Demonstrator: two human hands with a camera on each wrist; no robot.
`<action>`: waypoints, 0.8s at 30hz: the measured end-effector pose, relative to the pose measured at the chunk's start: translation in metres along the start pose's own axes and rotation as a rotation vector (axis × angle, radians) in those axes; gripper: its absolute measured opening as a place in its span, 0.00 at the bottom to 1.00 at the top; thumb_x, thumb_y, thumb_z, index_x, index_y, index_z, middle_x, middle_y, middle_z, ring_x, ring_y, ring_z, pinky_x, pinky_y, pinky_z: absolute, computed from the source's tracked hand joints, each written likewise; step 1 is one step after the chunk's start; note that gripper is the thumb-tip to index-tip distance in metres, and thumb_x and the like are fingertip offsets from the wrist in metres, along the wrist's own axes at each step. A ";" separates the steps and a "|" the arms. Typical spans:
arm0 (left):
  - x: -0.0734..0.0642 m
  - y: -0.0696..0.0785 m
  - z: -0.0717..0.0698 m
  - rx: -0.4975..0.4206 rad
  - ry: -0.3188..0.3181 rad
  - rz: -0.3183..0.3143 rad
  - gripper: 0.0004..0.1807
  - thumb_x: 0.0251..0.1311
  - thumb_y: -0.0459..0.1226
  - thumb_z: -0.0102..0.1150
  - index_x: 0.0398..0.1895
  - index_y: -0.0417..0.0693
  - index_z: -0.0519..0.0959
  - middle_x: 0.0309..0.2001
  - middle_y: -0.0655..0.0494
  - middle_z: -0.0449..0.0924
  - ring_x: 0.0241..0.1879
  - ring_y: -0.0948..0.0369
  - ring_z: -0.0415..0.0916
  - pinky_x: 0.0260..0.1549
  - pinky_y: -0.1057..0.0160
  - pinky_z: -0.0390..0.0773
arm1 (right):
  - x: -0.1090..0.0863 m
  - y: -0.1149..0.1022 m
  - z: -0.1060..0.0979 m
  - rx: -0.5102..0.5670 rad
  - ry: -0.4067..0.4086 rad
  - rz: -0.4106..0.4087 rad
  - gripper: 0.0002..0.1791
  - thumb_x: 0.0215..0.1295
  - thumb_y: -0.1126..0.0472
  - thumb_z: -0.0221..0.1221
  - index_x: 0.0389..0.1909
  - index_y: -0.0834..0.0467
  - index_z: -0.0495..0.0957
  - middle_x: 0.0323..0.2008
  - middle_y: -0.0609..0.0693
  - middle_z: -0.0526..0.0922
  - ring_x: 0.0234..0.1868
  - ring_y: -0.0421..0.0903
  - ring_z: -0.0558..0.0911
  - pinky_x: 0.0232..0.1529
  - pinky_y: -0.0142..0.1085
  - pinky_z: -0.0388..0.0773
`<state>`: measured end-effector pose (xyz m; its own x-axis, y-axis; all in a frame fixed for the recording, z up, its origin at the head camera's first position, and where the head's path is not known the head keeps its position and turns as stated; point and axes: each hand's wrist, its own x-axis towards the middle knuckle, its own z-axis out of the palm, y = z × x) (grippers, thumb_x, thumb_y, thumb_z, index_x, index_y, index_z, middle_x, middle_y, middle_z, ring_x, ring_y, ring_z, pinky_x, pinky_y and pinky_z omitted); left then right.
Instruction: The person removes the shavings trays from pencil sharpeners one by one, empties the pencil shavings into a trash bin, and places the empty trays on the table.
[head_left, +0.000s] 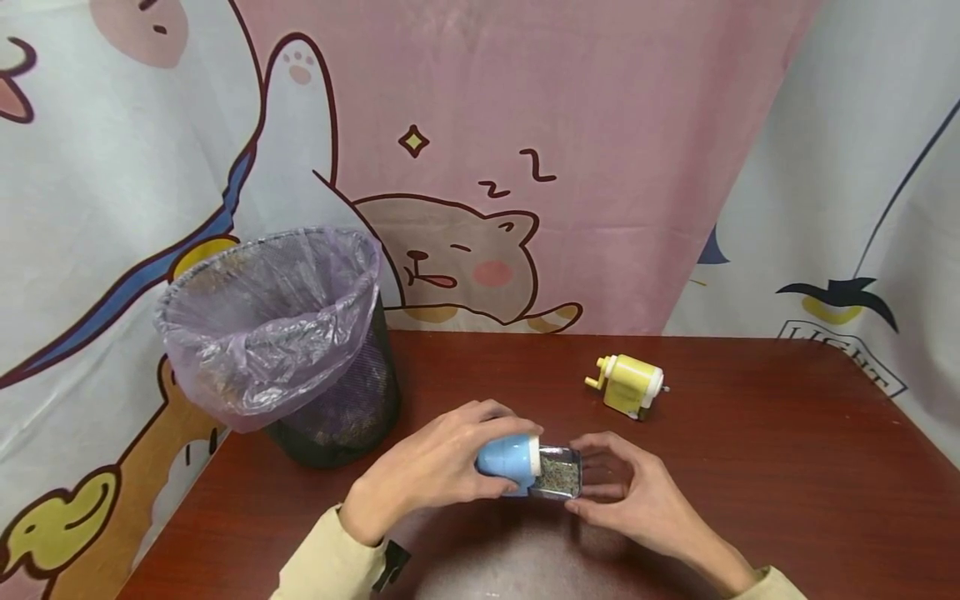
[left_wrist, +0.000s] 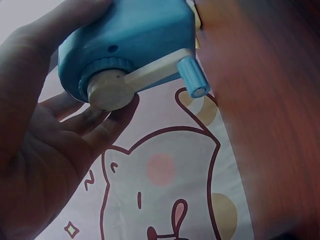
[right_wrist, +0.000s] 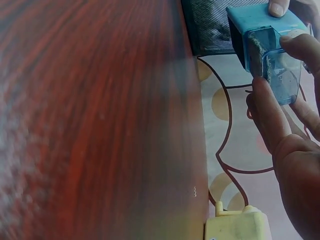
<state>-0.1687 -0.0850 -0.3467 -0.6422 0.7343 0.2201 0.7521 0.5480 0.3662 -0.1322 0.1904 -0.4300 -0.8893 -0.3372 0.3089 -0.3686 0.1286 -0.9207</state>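
My left hand (head_left: 450, 458) grips a light blue crank pencil sharpener (head_left: 506, 460), held on its side above the table. The left wrist view shows its white crank arm (left_wrist: 159, 68) with a blue knob (left_wrist: 192, 77), and fingers around the body. Partly out of the sharpener is a clear shavings drawer (head_left: 557, 473), filled with grey-brown pencil shavings. My right hand (head_left: 641, 496) pinches this drawer by its outer end. Thumb and fingers lie on opposite sides of the drawer (right_wrist: 282, 75) in the right wrist view.
A black mesh bin (head_left: 341, 425) lined with a purple plastic bag (head_left: 300, 350) stands at the left. Toward the back right of the brown table (head_left: 757, 450) is a yellow crank sharpener (head_left: 630, 385). A cartoon-printed cloth (head_left: 615, 150) hangs behind the table.
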 end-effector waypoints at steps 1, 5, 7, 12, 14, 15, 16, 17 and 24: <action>0.000 0.000 0.000 0.000 0.000 -0.003 0.33 0.53 0.49 0.77 0.65 0.66 0.78 0.57 0.61 0.80 0.51 0.65 0.78 0.50 0.66 0.80 | 0.000 0.000 0.000 0.001 -0.002 -0.001 0.32 0.50 0.74 0.74 0.57 0.64 0.74 0.53 0.68 0.78 0.43 0.44 0.90 0.42 0.43 0.87; -0.001 -0.002 -0.001 -0.007 -0.001 -0.019 0.33 0.53 0.48 0.77 0.65 0.66 0.78 0.57 0.60 0.80 0.51 0.64 0.77 0.50 0.66 0.80 | -0.001 0.000 -0.001 -0.002 -0.005 0.006 0.32 0.51 0.73 0.74 0.58 0.64 0.74 0.53 0.69 0.78 0.43 0.44 0.90 0.42 0.42 0.87; -0.002 -0.003 -0.001 -0.014 -0.002 -0.027 0.33 0.54 0.48 0.77 0.65 0.66 0.78 0.57 0.60 0.80 0.52 0.64 0.78 0.50 0.66 0.80 | -0.001 -0.001 -0.001 -0.005 -0.003 0.013 0.32 0.51 0.73 0.75 0.58 0.65 0.74 0.53 0.69 0.78 0.43 0.44 0.90 0.42 0.42 0.87; -0.003 -0.006 -0.002 -0.024 0.008 -0.041 0.32 0.53 0.47 0.77 0.64 0.65 0.78 0.57 0.60 0.80 0.51 0.64 0.78 0.50 0.66 0.81 | -0.001 0.000 -0.002 -0.019 0.017 0.024 0.32 0.51 0.72 0.75 0.58 0.66 0.74 0.52 0.69 0.78 0.43 0.44 0.90 0.42 0.42 0.87; -0.003 -0.007 -0.002 -0.026 0.010 -0.043 0.33 0.54 0.46 0.76 0.65 0.64 0.78 0.57 0.60 0.80 0.51 0.63 0.78 0.50 0.65 0.81 | -0.002 0.000 -0.003 -0.026 0.026 0.035 0.32 0.51 0.72 0.75 0.58 0.65 0.74 0.53 0.69 0.77 0.44 0.45 0.90 0.42 0.42 0.87; -0.003 -0.008 -0.002 -0.028 0.009 -0.046 0.33 0.54 0.46 0.76 0.65 0.64 0.78 0.57 0.60 0.80 0.51 0.64 0.78 0.50 0.65 0.81 | -0.002 -0.001 -0.003 -0.030 0.031 0.040 0.32 0.51 0.71 0.75 0.58 0.64 0.74 0.53 0.70 0.77 0.44 0.46 0.90 0.42 0.42 0.87; -0.003 -0.008 -0.002 -0.030 0.008 -0.049 0.33 0.54 0.46 0.76 0.65 0.64 0.78 0.57 0.60 0.80 0.51 0.63 0.78 0.50 0.65 0.81 | -0.002 -0.001 -0.004 -0.034 0.038 0.050 0.32 0.51 0.71 0.75 0.58 0.63 0.74 0.53 0.70 0.77 0.43 0.47 0.90 0.42 0.41 0.87; -0.004 -0.009 -0.002 -0.033 0.006 -0.052 0.33 0.55 0.46 0.76 0.66 0.64 0.78 0.57 0.59 0.80 0.51 0.63 0.78 0.50 0.65 0.81 | -0.002 -0.001 -0.004 -0.036 0.044 0.059 0.32 0.51 0.70 0.76 0.58 0.62 0.75 0.53 0.69 0.77 0.43 0.48 0.90 0.43 0.41 0.87; -0.007 -0.012 -0.001 -0.041 0.005 -0.079 0.33 0.55 0.47 0.75 0.66 0.65 0.77 0.58 0.60 0.79 0.51 0.63 0.78 0.49 0.63 0.81 | 0.000 -0.004 -0.009 -0.082 0.094 0.076 0.32 0.51 0.68 0.76 0.58 0.62 0.75 0.53 0.68 0.78 0.42 0.46 0.90 0.43 0.39 0.87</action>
<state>-0.1733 -0.0971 -0.3513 -0.7002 0.6874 0.1930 0.6922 0.5873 0.4195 -0.1327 0.1982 -0.4238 -0.9353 -0.2357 0.2638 -0.3171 0.2277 -0.9207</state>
